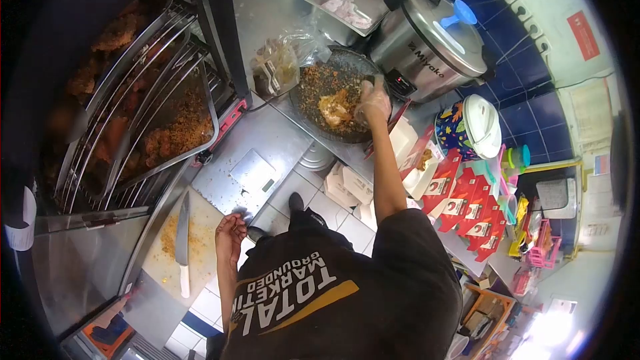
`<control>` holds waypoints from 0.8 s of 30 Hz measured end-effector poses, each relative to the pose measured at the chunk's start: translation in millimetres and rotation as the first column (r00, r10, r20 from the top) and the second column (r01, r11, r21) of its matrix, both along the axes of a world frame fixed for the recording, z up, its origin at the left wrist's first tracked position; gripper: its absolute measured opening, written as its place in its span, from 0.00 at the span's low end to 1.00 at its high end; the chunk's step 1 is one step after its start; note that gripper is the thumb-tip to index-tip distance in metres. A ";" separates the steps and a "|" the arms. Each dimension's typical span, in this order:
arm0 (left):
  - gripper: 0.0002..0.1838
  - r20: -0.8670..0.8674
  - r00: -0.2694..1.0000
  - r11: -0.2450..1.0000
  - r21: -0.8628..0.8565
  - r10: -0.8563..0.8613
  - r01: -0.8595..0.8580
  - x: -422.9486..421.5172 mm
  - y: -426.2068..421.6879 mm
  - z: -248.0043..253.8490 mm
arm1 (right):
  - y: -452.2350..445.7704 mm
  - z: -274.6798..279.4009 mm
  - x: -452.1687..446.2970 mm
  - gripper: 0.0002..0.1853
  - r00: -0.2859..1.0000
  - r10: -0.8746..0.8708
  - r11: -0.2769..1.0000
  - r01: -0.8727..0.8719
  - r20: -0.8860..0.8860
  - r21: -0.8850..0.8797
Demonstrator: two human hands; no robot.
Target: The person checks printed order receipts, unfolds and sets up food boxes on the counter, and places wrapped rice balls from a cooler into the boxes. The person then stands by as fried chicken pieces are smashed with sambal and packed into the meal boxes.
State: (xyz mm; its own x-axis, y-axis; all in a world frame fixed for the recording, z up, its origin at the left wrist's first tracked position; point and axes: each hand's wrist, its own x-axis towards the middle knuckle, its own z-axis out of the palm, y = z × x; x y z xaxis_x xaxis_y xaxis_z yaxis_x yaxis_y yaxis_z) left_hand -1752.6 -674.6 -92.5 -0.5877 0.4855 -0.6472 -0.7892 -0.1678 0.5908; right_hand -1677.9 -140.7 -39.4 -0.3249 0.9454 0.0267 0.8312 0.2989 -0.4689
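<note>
My right hand [373, 101], in a clear plastic glove, reaches over a wide dark stone mortar [310, 117]. Its fingers are closed around what looks like a dark pestle [366, 82], mostly hidden by the hand. Beside that hand, a piece of fried chicken [335, 108] lies in the mortar among brown crumbs and red-brown bits. My left hand [231, 230] hangs low in front of my body with its fingers curled together; what they hold, if anything, I cannot make out. Near it, a long knife [182, 243] with a white handle lies on a crumb-covered cutting board [208, 227].
At left stands a display case with wire racks [127, 107] of fried chicken. Behind the mortar are a rice cooker [427, 43], a steel pan [320, 0] of white powder and a plastic bag [277, 67]. Red-and-white food boxes [467, 203] and a patterned container [460, 127] stand at right.
</note>
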 end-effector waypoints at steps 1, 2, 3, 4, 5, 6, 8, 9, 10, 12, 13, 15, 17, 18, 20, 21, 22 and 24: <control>0.07 -0.004 1.000 1.000 0.002 -0.006 0.006 0.0 0.6 -0.5 | 1.7 1.3 -2.2 0.30 0.995 -0.025 0.995 0.015 0.100 0.100; 0.07 0.008 1.000 1.000 0.003 -0.007 0.006 2.8 -2.3 0.3 | -0.8 -0.5 0.0 0.32 0.978 -0.063 0.981 0.024 0.200 0.193; 0.07 0.012 1.000 1.000 0.013 -0.005 0.005 1.4 0.3 0.7 | 0.0 -4.3 -2.1 0.32 0.940 -0.076 0.977 0.004 0.334 0.211; 0.07 0.008 1.000 1.000 0.015 -0.012 0.012 0.7 1.8 1.6 | 0.8 -11.1 -0.9 0.32 0.941 -0.083 0.977 0.012 0.329 0.213; 0.07 0.016 1.000 1.000 0.026 -0.009 0.009 2.1 0.9 2.8 | -0.9 -19.4 2.5 0.30 0.920 -0.054 0.946 -0.078 0.389 0.316; 0.07 0.023 1.000 0.999 0.040 -0.006 0.005 2.1 1.6 3.7 | -7.0 -18.2 2.7 0.29 0.893 -0.034 0.897 -0.171 0.449 0.408; 0.07 0.026 1.000 0.999 0.037 -0.006 0.005 4.2 1.7 5.6 | -19.5 -16.6 -1.1 0.26 0.871 -0.006 0.886 -0.224 0.492 0.407; 0.07 0.026 1.000 0.999 0.037 0.003 -0.004 4.5 1.3 6.9 | -11.1 -35.0 -8.1 0.24 0.896 0.028 0.931 -0.184 0.442 0.314; 0.07 0.021 1.000 0.999 0.040 0.006 -0.006 5.3 0.7 7.1 | -5.6 -47.8 -15.4 0.23 0.921 0.057 0.964 -0.151 0.386 0.217; 0.07 0.018 1.000 0.999 0.040 0.012 -0.013 7.5 -1.4 6.1 | -39.4 -28.0 -32.4 0.23 0.871 0.161 0.977 -0.209 0.464 0.052; 0.07 0.019 1.000 0.999 0.037 0.007 -0.008 7.9 -2.8 6.3 | -60.6 1.1 -42.4 0.26 0.898 0.168 0.984 -0.176 0.407 -0.017; 0.07 0.010 1.000 0.999 0.030 0.017 -0.017 10.9 -2.9 12.2 | -92.7 12.3 -59.7 0.30 0.924 0.172 0.984 -0.150 0.340 -0.091; 0.07 0.005 1.000 1.000 0.018 0.023 -0.023 12.4 -6.1 11.2 | -109.3 4.9 -71.4 0.36 0.940 -0.017 0.989 -0.033 0.340 0.141; 0.07 -0.001 1.000 1.000 0.019 0.024 -0.023 13.2 -8.7 11.5 | -107.6 0.6 -72.2 0.36 0.942 -0.017 0.989 -0.032 0.334 0.141; 0.06 -0.012 1.000 0.999 0.027 0.029 -0.029 13.5 -12.5 11.6 | -101.9 -7.4 -74.1 0.40 0.966 0.197 0.979 -0.202 0.169 0.011; 0.07 -0.019 1.000 0.999 0.030 0.023 -0.023 13.1 -15.0 10.2 | -102.0 -6.2 -74.3 0.40 0.966 0.200 0.979 -0.204 0.165 0.011; 0.07 -0.021 0.999 0.999 0.027 0.025 -0.024 13.2 -17.0 8.6 | -102.5 -5.5 -72.6 0.40 0.952 0.238 0.969 -0.247 0.195 0.021; 0.07 -0.029 0.999 0.999 0.033 0.028 -0.027 15.0 -20.5 7.9 | -106.0 -7.8 -65.7 0.41 0.935 0.272 0.959 -0.284 0.225 0.022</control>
